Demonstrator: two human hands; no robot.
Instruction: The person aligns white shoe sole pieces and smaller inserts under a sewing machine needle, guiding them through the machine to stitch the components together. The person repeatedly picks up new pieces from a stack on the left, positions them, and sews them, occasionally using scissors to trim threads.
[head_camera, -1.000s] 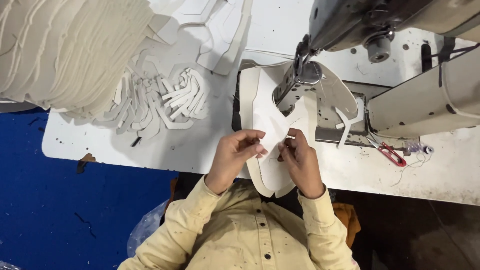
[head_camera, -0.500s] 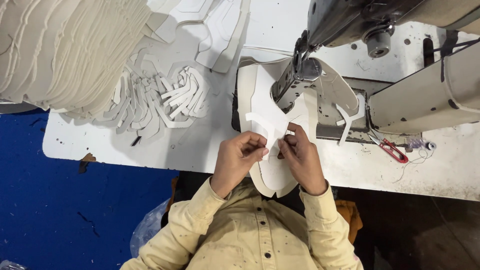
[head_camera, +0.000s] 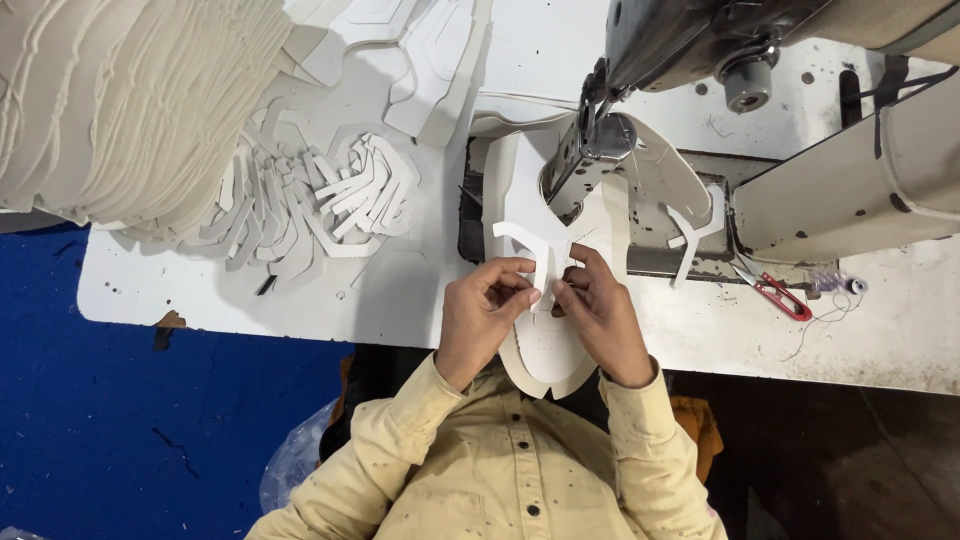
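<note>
Head view looks straight down on pale yellow sleeves (head_camera: 430, 450) nearest the camera, and beyond them two bare hands meet at the near edge of a white worktable (head_camera: 400, 310). Left hand (head_camera: 482, 312) has its fingers curled in, pinching a small white forked cut-out piece (head_camera: 528, 248) between thumb and fingertips. Right hand (head_camera: 598, 310) is likewise clenched in a pinch on the same piece from the other side, thumbs nearly touching. Beneath both hands lies a larger white shaped panel (head_camera: 545, 350), its rounded end hanging over the table edge toward the body while its far end runs under the sewing machine head (head_camera: 590, 150). Right of the hands, red thread snips (head_camera: 775, 292) lie on the table near the grey machine arm (head_camera: 850, 190). Farther left sits a loose heap of white strap-shaped cut pieces (head_camera: 300, 200), and beyond it a tall stack of cream-coloured panels (head_camera: 120, 90).
</note>
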